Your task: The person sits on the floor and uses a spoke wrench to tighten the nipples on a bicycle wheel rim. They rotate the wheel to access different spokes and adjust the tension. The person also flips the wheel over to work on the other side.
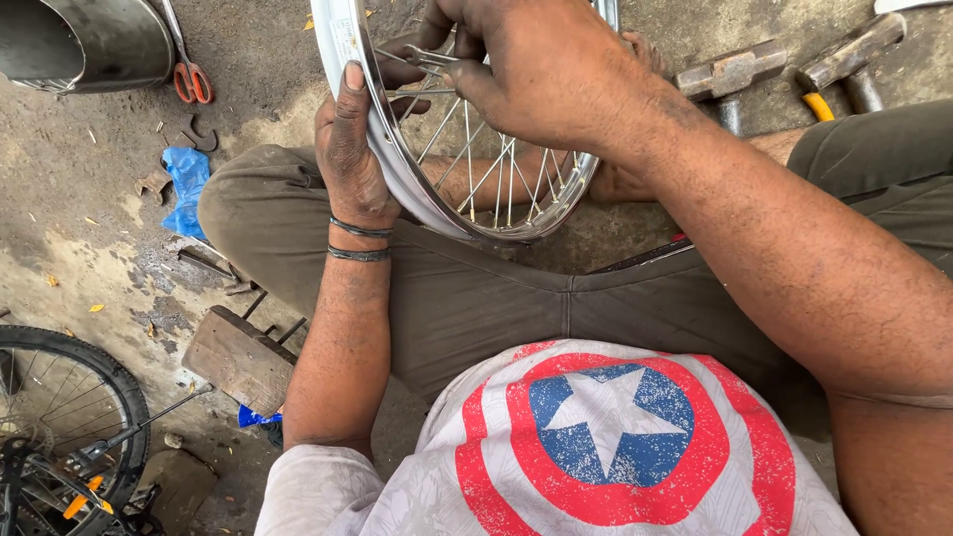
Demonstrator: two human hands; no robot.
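The person sits on the ground with a spoked wheel rim (417,194) propped upright between the knees, its lower curve resting against the lap of the olive trousers (476,298). The left hand (347,149) is wrapped around the rim's outer edge, thumb pointing up along the shiny metal, gripping it firmly; two dark bands sit on that wrist. The right hand (536,69) reaches in over the spokes with fingers pinched closed on a small metal spoke wrench (429,58), held against a spoke near the rim.

Around them on the concrete floor: two hammers (784,69) lie just beyond the right forearm, a pair of orange-handled scissors (189,74) rests beside a dark metal container (94,40) at the upper left, and a crumpled blue scrap (187,184) lies near the left knee. A wooden block (238,357) sits by the left elbow, and part of a tyred bicycle wheel (60,417) shows at the lower left corner.
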